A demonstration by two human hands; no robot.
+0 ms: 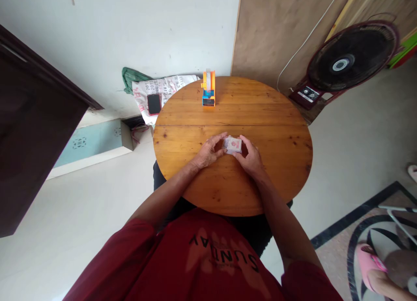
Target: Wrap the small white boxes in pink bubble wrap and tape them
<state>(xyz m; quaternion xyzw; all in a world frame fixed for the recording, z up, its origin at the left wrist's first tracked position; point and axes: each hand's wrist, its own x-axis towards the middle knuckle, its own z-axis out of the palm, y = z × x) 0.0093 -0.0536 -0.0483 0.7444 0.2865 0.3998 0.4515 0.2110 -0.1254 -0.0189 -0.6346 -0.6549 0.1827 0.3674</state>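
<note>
A small white box with red print (235, 145), which looks like a pack of playing cards in a clear cover, is held just over the middle of a round wooden table (228, 188). My left hand (211, 151) grips its left end between thumb and fingers. On the opposite end, my right hand (250, 157) is closed with the thumb at the near edge and the fingers at the far one. Toward the table's back edge stands an orange and blue tape dispenser (209, 89), apart from both hands.
Beyond the table's left edge, a dark phone (154, 104) lies on a printed white sack (176, 84). A large fan (342, 64) stands at the back right. At the lower right, another person's foot in a pink slipper (369, 264) shows on the floor.
</note>
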